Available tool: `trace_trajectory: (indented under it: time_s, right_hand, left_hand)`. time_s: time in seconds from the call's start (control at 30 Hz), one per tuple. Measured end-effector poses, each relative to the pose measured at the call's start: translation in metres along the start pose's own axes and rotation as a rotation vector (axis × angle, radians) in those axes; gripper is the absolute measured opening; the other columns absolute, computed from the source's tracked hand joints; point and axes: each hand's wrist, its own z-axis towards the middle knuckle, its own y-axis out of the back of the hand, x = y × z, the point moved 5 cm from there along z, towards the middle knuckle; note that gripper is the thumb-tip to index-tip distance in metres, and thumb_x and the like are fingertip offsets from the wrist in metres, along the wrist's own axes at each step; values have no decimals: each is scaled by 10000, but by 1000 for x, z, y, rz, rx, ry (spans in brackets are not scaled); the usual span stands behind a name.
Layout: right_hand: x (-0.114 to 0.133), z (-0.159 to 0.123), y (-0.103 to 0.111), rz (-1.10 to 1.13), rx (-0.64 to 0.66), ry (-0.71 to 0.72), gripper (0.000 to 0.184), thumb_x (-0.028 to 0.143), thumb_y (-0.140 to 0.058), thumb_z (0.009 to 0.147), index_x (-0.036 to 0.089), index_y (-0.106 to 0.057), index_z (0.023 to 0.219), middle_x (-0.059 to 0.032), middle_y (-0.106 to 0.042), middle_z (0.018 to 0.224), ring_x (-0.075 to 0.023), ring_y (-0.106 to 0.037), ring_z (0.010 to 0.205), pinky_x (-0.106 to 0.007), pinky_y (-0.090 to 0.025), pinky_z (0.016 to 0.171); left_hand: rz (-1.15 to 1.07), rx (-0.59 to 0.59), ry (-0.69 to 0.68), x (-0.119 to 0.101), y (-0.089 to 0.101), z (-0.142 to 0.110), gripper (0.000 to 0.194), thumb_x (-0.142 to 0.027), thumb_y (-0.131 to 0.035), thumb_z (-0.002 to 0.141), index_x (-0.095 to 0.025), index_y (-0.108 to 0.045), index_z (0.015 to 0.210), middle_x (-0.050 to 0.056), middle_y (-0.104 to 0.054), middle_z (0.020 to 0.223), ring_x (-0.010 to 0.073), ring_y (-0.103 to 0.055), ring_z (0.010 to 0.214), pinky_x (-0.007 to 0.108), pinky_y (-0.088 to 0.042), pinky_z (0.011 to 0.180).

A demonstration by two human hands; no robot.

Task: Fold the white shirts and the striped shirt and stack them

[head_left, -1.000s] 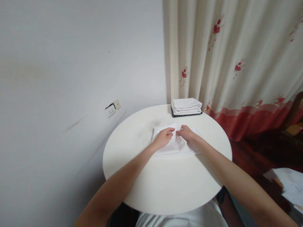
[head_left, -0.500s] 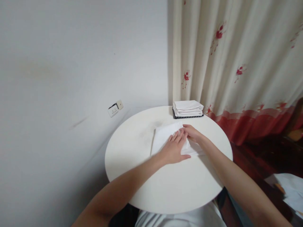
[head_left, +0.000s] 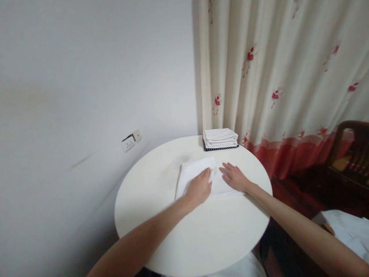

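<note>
A white cloth [head_left: 190, 175], partly folded over on its left side, lies on the round white table [head_left: 213, 234]. My left hand [head_left: 200, 187] is closed on the edge of the folded layer near the cloth's middle, its fingertips partly hidden by the fabric. To the right, my right hand [head_left: 234, 177] rests flat on the single lower part of the cloth with its fingers spread. Behind both hands, at the table's far edge, sits a stack of folded white cloths [head_left: 220, 137] on a black-and-white edged piece.
A wall socket [head_left: 128, 144] is on the grey-white wall left of the table. A floral curtain [head_left: 259, 96] hangs behind. At the right stand a wooden chair [head_left: 336, 142] and a heap of white fabric [head_left: 346, 229].
My right hand has moved away from my left and now lies flat on the cloth's right part. My left hand has gone from lying flat to gripping the fold edge. The view has shifted right.
</note>
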Motion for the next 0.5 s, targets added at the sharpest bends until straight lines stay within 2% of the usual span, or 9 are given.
trace_trajectory:
  time_s: [0.1,0.17,0.23,0.3,0.37,0.43,0.5]
  right_hand:
    - [-2,-6,-10,-13,65,-33,564,364,-383,1001,218,-395,1546,-128,-226,1653,-337,-177,1523,-621,-213,1162]
    - [0,-3,-12,-16,78,-39,576,370,-371,1005,218,-367,1561,-129,-189,1662,-343,-150,1529,-622,-197,1167]
    - [0,0,-14,8,75,-34,575,369,-383,997,216,-384,1552,-127,-195,1661,-346,-150,1528,-620,-188,1171]
    - [-1,3,-14,77,39,-21,538,357,-432,968,197,-501,1477,-139,-314,1622,-351,-206,1513,-605,-190,1176]
    - [-6,5,-13,225,-39,-13,466,344,-506,910,182,-641,1325,-154,-521,1488,-350,-354,1449,-561,-270,1157]
    - [-16,8,-8,462,-158,-38,418,347,-556,846,175,-702,1198,-150,-688,1266,-338,-544,1281,-497,-415,1066]
    - [-32,9,-3,732,-323,-163,432,382,-541,819,153,-704,1148,-130,-756,1026,-306,-673,1023,-435,-526,898]
  left_hand:
    - [19,-53,62,-4,24,16,550,-183,-468,935,-162,-436,1483,176,-603,1391,306,-619,1236,415,-485,1044]
    - [41,-100,70,-14,40,28,560,-189,-455,942,-134,-408,1497,188,-586,1405,314,-607,1248,419,-477,1045]
    - [64,-122,21,-31,47,39,577,-170,-456,934,-115,-386,1505,189,-521,1473,304,-557,1308,407,-446,1081]
    - [99,-100,-64,-50,38,45,571,-142,-451,926,-101,-396,1493,189,-468,1517,297,-500,1362,405,-410,1117]
    - [145,-47,-139,-65,18,45,555,-125,-436,924,-85,-414,1477,203,-444,1530,319,-466,1384,447,-388,1129]
    - [192,-2,-172,-74,-7,41,551,-114,-421,920,-72,-420,1470,218,-440,1527,351,-460,1379,505,-385,1116]
    - [232,10,-189,-76,-27,36,553,-110,-409,920,-63,-419,1470,231,-449,1515,366,-468,1365,531,-389,1098]
